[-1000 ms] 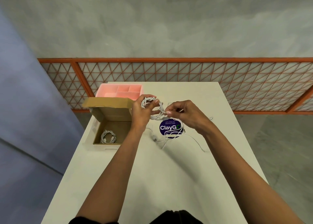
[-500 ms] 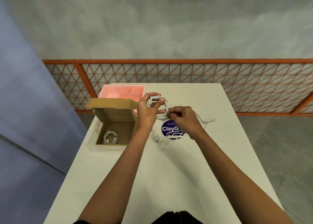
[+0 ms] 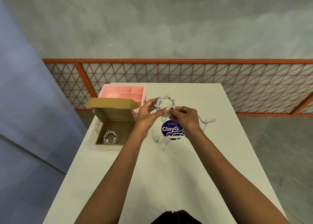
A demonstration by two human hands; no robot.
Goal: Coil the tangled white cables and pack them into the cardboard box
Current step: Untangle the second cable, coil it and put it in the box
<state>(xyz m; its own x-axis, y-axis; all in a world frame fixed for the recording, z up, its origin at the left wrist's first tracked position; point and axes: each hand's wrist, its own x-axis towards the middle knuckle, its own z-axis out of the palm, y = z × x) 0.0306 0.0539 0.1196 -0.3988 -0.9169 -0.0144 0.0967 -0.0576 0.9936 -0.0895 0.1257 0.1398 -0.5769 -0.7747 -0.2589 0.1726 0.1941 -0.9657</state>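
Coil (image 3: pixel 165 105) is held above the table (image 3: pixel 169 181), right of the box (image 3: pixel 116 113). Left hand (image 3: pixel 147 115) grips its left side; right hand (image 3: pixel 183 118) pinches its lower edge. Judged light, limp and springy: hold across all loops, or they spill.

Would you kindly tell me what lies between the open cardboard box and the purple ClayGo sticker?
In the head view, the left forearm crosses above that stretch, and a loose white cable end lies on the table beside the sticker.

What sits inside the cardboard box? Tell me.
One coiled white cable lies on the floor of the cardboard box. The left forearm covers its near right corner.
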